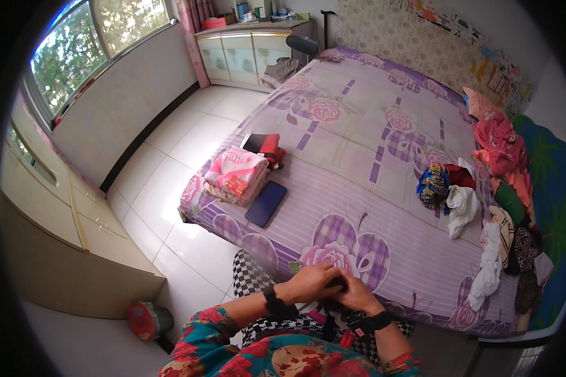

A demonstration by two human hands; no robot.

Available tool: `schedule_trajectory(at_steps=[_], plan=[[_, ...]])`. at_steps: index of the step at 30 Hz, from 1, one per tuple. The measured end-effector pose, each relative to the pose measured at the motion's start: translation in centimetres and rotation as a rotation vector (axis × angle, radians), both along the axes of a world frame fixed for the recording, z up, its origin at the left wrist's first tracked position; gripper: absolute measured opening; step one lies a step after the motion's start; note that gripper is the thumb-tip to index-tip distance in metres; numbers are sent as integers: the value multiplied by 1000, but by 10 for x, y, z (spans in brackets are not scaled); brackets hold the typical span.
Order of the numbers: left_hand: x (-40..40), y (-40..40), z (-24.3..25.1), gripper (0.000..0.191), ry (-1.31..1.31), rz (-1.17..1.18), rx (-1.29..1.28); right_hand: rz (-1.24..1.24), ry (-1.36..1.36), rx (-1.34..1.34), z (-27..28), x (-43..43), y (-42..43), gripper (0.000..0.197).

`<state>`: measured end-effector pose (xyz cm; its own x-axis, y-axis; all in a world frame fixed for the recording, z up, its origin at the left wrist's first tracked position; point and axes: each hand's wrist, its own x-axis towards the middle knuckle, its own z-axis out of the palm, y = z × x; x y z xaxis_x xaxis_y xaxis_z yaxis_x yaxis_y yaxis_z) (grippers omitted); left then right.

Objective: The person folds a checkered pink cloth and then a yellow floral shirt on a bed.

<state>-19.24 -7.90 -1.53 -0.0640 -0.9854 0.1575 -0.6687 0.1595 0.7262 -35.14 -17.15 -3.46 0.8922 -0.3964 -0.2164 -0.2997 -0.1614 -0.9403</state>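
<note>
My left hand (313, 283) and my right hand (356, 293) meet in front of my body, just above the near edge of the bed. Their fingers are curled and touching. The gap between them is dark, and whether anything is held there is hidden. A black band circles each wrist. Beneath the hands is the purple floral bedsheet (410, 264). Left of them on the bed lies a dark smartphone (266, 204). Beside it sits a stack of folded pink and white cloth (237, 173), with a red and black folded item (269, 147) just behind.
Crumpled clothes, among them a blue patterned cloth (432, 185) and a white cloth (463, 207), lie on the right half of the bed. A longer clothes pile (500, 141) runs along its right side. A red-topped bucket (146, 321) stands on the floor by the cabinet (92, 207).
</note>
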Motion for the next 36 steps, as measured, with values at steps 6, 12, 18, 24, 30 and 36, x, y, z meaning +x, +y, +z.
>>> schedule_trajectory(at_steps=[6, 12, 18, 24, 30, 36], plan=[[24, -9, -31, 21, 294, 168, 90, -82, 33, 36, -35, -27, -19, 25], [69, -1, -87, 16, 237, 637, -63, -1076, -1111, 12, -11, -190, -132, 36], [80, -55, -118, 22, -54, 660, -267, -1393, -491, 120, -51, -247, -128, 35], [62, -46, -120, 24, -282, 799, -292, -1319, -361, 242, -65, -164, -109, 25], [50, -62, -119, 33, -325, 747, -226, -1351, -278, 273, -89, -201, -126, 21], [51, -58, -116, 32, -355, 739, -172, -1402, -223, 381, -104, -212, -142, 17]])
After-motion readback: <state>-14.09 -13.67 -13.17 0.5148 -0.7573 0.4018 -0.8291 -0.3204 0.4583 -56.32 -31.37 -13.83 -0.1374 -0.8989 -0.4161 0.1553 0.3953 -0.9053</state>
